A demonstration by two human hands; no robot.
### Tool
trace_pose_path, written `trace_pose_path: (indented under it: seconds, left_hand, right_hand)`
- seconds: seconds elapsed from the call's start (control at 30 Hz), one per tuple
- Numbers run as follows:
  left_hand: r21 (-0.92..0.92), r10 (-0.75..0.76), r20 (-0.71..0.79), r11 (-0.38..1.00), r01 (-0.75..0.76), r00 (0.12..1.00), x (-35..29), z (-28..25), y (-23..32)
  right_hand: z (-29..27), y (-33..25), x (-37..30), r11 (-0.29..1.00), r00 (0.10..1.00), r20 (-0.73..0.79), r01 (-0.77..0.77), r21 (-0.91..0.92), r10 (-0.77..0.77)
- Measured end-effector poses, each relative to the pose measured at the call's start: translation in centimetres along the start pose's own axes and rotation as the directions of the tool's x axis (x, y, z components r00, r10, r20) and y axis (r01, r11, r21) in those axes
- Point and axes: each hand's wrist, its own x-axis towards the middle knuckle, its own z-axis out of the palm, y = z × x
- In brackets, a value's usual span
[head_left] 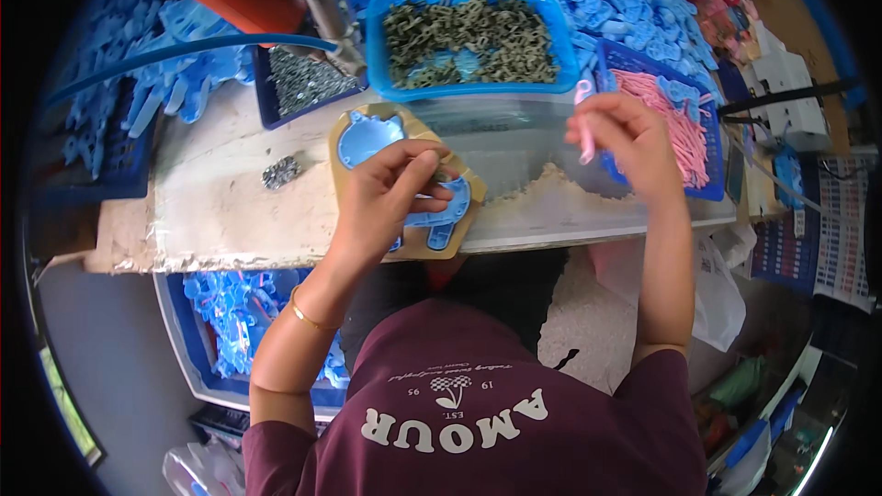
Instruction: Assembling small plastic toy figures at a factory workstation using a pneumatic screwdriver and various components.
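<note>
My right hand (625, 133) is raised over the right of the table, pinching a slim pink plastic piece (585, 119) with a rounded end. It hangs beside a blue basket (606, 64) of similar pink pieces (652, 119). My left hand (390, 186) is closed above a tan fixture (349, 119); thumb and fingers are drawn together, and what they hold is mostly hidden. In the fixture lie a round blue plastic shell (367, 138) and another blue shell part (443, 228), partly covered by that hand.
Behind the fixture stand a light-blue tray (375, 37) of small olive-brown parts and a dark bin (266, 101) of screws. A small screw pile (281, 172) lies on the table. A metal tool (323, 14) with a blue hose (193, 44) hangs above. Blue parts (606, 0) are heaped behind.
</note>
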Motion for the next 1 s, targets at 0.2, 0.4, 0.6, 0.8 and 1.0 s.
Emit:
trace_pose_path:
  seconds: [0.2, 0.4, 0.6, 0.8, 1.0]
  left_hand:
    - [-0.032, 0.008, -0.052, 0.999, -0.01, 0.999, -0.1, -0.4, -0.2]
    - [-0.032, 0.056, -0.062, 0.998, -0.058, 0.997, -0.5, -1.5, -0.9]
    - [-0.064, 0.04, -0.048, 0.997, -0.043, 0.998, -1.0, -1.7, -0.5]
    - [-0.046, 0.075, -0.075, 0.996, -0.078, 0.994, -1.0, -1.6, -0.9]
    - [0.161, 0.254, -0.149, 0.96, -0.23, 0.956, -1.4, -1.0, -1.6]
  right_hand:
    - [9.2, -2.5, -1.3, 0.997, 0.952, 0.297, -0.072, -0.02, 0.075]
    - [11.1, -1.9, -0.7, 0.974, 0.942, 0.333, 0.043, -0.223, 0.035]
    - [11.4, -0.8, -0.5, 0.987, 0.979, 0.202, 0.049, -0.154, -0.017]
    - [11.9, -0.8, -0.7, 0.991, 0.986, 0.169, 0.033, -0.131, -0.011]
    - [13.2, -0.8, -1.5, 0.984, 0.999, 0.026, -0.03, -0.178, 0.035]
